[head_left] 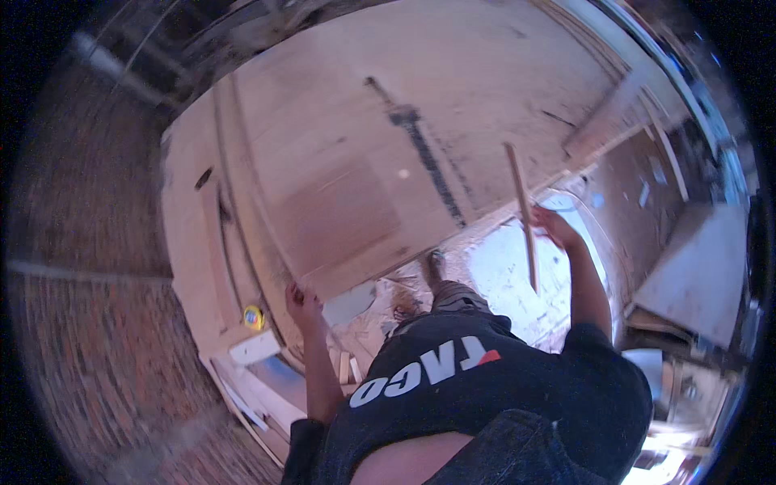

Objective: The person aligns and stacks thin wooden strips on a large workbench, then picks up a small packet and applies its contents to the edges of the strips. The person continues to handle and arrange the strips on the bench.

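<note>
My right hand (pixel 554 226) is closed around a narrow wooden strip (pixel 521 202), held upright off the near edge of the large wooden worktable (pixel 323 105). My left hand (pixel 304 305) has its fingers curled beside the table's near left edge. A long thin pale strip (pixel 263 198) runs across the tabletop up to that hand. Blur hides whether the fingers grip it. Left of this hand, a yellow tape measure (pixel 253 317) lies by the table's corner.
A long dark bar-shaped tool (pixel 424 153) lies across the tabletop. Wooden strips (pixel 217 250) line its left side. A pale panel (pixel 691 271) stands on the right. Offcuts (pixel 347 368) and shavings litter the floor around my feet. A brick surface (pixel 89 347) spreads at the left.
</note>
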Available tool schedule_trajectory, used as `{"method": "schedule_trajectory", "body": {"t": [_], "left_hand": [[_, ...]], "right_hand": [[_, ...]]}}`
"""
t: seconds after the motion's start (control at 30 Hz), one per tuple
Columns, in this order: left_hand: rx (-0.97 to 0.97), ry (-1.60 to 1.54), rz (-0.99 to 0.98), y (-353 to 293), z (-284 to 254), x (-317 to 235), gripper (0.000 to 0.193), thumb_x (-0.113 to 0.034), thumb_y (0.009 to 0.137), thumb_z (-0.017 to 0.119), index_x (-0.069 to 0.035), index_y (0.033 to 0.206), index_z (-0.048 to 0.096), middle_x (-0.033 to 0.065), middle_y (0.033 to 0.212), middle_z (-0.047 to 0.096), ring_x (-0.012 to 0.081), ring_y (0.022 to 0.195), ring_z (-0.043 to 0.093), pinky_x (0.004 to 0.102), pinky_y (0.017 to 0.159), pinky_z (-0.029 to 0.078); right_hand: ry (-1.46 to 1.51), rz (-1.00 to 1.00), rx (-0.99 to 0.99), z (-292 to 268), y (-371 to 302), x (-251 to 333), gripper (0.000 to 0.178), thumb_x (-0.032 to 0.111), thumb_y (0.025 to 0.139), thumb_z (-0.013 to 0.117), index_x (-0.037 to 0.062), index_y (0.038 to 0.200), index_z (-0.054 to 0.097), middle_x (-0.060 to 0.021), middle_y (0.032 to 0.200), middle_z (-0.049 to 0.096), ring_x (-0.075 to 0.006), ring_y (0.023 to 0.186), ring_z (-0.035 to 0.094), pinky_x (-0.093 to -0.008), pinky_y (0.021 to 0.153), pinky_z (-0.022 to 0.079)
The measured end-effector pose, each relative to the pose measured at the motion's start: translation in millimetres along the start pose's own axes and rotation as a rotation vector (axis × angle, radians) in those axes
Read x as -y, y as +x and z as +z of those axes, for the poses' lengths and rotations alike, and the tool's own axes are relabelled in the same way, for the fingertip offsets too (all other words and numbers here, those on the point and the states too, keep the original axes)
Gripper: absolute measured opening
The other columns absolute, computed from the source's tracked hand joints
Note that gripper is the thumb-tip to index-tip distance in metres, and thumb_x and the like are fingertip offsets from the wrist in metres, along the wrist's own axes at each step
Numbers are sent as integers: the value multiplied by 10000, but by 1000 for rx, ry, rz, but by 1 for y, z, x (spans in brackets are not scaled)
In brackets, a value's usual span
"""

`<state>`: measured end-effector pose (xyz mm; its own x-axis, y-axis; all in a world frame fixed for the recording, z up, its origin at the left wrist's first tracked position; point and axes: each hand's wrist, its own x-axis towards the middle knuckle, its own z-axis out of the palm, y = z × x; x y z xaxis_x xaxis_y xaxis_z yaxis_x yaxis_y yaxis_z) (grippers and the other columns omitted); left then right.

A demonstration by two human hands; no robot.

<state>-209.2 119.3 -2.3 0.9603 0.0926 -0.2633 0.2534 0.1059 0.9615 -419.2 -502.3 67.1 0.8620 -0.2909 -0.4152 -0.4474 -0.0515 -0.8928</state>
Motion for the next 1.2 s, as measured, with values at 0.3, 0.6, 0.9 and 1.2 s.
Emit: {"method": "schedule_trajectory", "body": {"t": [0.3,0.6,0.9,1.2], "left_hand": [[-81,-234,-62,-14,24,-18,362,-143,930,738,-97,1237,552,-13,733,560,60,533,488,227,462,389],[-411,-28,27,-19,54,-18,510,-177,888,813,-14,1291,546,-33,812,574,69,695,505,236,599,394],[-571,289,174,-68,10,-24,546,-169,842,842,25,1280,580,104,990,707,157,836,645,314,731,526],[-677,906,275,13,-73,-81,687,-258,798,854,3,1365,564,260,1275,617,392,1216,586,472,1037,475]], "right_hand": [[301,312,-236,11,-94,-104,448,119,925,692,108,1351,555,-65,996,693,-222,897,725,-391,778,595],[399,532,-270,-112,-105,-277,494,305,1015,607,86,1444,499,-68,1113,684,-224,959,669,-398,854,525],[24,725,-117,-72,-60,-304,341,239,968,671,145,1286,592,-41,1018,696,-171,768,643,-302,564,426],[61,502,-180,-40,27,-253,459,343,940,691,174,1357,598,-41,1133,699,-236,922,674,-452,700,459]]}}
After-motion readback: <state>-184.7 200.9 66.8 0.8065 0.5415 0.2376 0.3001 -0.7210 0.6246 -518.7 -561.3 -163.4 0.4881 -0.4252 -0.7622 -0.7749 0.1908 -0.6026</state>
